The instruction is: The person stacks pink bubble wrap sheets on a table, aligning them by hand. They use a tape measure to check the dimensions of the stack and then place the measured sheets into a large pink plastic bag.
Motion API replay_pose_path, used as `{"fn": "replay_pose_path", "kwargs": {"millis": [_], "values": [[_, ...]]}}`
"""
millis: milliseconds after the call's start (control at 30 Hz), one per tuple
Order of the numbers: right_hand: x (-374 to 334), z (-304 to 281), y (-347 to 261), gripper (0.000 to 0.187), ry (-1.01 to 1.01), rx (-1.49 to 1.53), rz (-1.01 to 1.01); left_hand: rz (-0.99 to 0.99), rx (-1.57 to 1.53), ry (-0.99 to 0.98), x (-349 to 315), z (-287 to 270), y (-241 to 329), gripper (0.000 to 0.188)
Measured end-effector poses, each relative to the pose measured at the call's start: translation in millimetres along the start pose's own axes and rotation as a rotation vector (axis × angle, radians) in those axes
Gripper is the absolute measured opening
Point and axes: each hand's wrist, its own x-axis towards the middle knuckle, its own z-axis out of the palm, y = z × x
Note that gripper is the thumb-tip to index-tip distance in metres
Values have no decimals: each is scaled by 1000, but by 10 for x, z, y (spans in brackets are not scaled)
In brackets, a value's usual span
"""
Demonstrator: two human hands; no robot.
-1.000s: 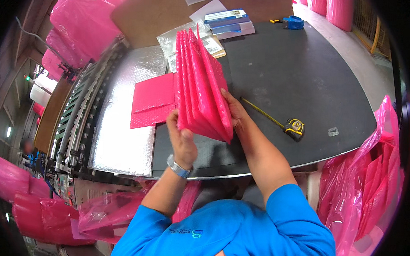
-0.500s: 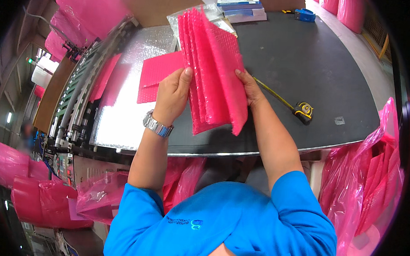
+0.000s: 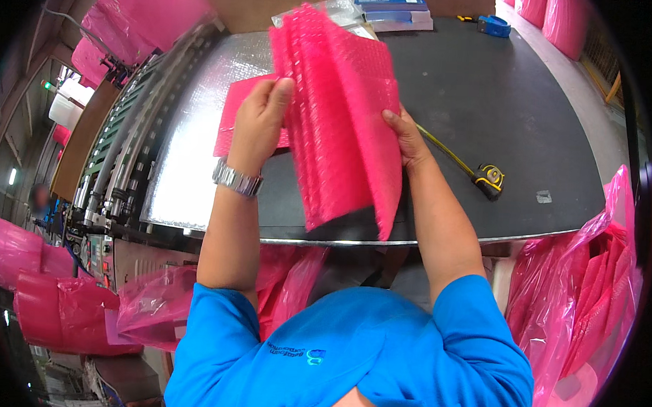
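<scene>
A stack of pink bubble-wrap bags [image 3: 336,132] is held up over the dark table between my two hands. My left hand [image 3: 261,119], with a metal watch at its wrist, is closed on the stack's left edges, thumb on top. My right hand [image 3: 409,138] grips the right side, its thumb on the face and the other fingers partly hidden behind. The bags stand tilted and fanned, with gaps between some layers. Behind my left hand another pink bubble-wrap piece [image 3: 240,103] lies on the table. To the right of my right hand rests a yellow-and-black tape measure [image 3: 489,179] with its blade out.
Left of the table [image 3: 466,86] stands a roller machine [image 3: 123,146], with a shiny silver sheet [image 3: 180,177] beside it. Boxes [image 3: 396,12] and a blue tape dispenser [image 3: 494,26] sit at the back. A clear pink bag of pink sheets [image 3: 581,298] stands at the right.
The stack has come slightly nearer and its layers have spread wider at the bottom. My left hand has moved a little left and up along its edge.
</scene>
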Motion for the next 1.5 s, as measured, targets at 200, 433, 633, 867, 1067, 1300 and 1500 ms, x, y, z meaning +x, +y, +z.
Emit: {"fn": "replay_pose_path", "kwargs": {"millis": [200, 433, 633, 867, 1067, 1300, 1500], "values": [[7, 0, -31, 64, -24, -37, -29, 269, 230, 228, -5, 205, -74, 46], [-6, 57, -2, 64, -20, -12, -51, 482, 103, 808, 103, 374, -228, 39], [31, -76, -40, 63, 32, 8, -64, 308, -103, 609, 299, -94, -11, 32], [16, -8, -3, 63, -6, -49, -59, 215, 146, 162, 203, 42, -97, 48], [-3, 68, 16, 65, -19, -28, -46, 381, -250, 647, 276, 171, -271, 35], [11, 9, -22, 67, 21, -41, -76, 244, -117, 437, 303, -28, 90, 22], [1, 23, -55, 67, 6, -46, -44, 317, 555, 117, 180, 8, -119, 28]]}}
